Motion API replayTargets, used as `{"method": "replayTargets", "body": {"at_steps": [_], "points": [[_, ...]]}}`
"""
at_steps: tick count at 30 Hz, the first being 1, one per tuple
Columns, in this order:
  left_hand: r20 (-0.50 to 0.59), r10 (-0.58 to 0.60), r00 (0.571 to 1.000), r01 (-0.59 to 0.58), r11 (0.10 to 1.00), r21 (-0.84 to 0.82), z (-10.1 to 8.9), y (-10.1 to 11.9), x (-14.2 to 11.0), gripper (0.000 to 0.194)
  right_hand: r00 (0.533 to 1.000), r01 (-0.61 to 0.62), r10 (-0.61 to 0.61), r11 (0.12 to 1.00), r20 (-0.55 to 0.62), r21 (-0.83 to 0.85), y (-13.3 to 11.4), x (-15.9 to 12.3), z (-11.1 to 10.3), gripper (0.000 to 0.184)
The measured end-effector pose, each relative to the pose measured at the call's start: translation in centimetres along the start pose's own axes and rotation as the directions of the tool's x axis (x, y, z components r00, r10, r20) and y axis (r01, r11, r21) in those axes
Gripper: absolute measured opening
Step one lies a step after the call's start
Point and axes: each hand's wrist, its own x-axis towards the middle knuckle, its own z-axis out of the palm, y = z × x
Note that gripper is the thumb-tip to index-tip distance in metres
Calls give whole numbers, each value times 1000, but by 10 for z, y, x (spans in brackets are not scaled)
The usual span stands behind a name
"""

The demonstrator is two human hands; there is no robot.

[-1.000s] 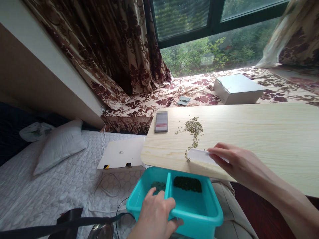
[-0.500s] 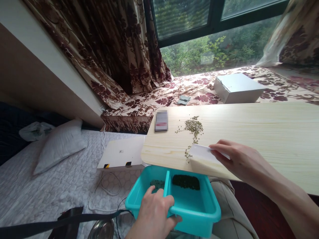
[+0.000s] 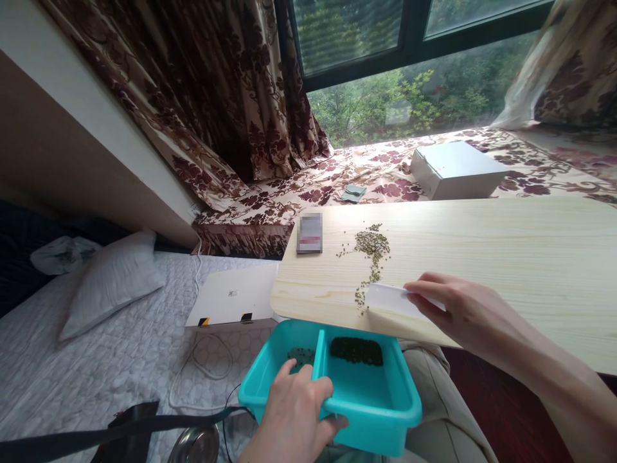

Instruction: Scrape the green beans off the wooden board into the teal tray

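My left hand (image 3: pixel 295 415) grips the near rim and divider of a teal two-compartment tray (image 3: pixel 380 418), held just below the front edge of a light wooden table (image 3: pixel 506 257). Dark green beans lie in both compartments, more in the right one (image 3: pixel 355 350). My right hand (image 3: pixel 457 308) pinches a small white card (image 3: pixel 388 299) standing on the tabletop near its front edge. The card's left end touches a trail of small green beans (image 3: pixel 372 247) that runs from a pile farther back.
A small blurred card (image 3: pixel 309 233) lies on the table's left end. Behind are a white box (image 3: pixel 453 168), floral cloth, curtains and a window. Left is a bed with a pillow (image 3: pixel 110 276), a white flat box (image 3: pixel 231 297), cables and a black strap (image 3: pixel 96 437).
The white card in my right hand has shifted slightly back and left along the bean trail. The teal tray in my left hand has moved a little to the left.
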Motion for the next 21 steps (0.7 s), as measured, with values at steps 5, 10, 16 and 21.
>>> {"method": "replayTargets", "body": {"at_steps": [5,10,16,21], "points": [[-30,-3,1000,3,1000,-5,3,-2,0,23,1000,0,0,1000,-20,-1,-4,5,1,37],[1,-19,1000,19,1000,-1,0,0,0,23,1000,28,-28,1000,14,0,-4,6,3,36],[41,-25,999,24,1000,11,-14,6,-2,21,1000,18,-17,1000,4,-13,-4,4,0,38],[55,-31,998,31,999,16,-17,8,-2,21,999,27,-26,998,29,-54,-6,9,3,37]]}}
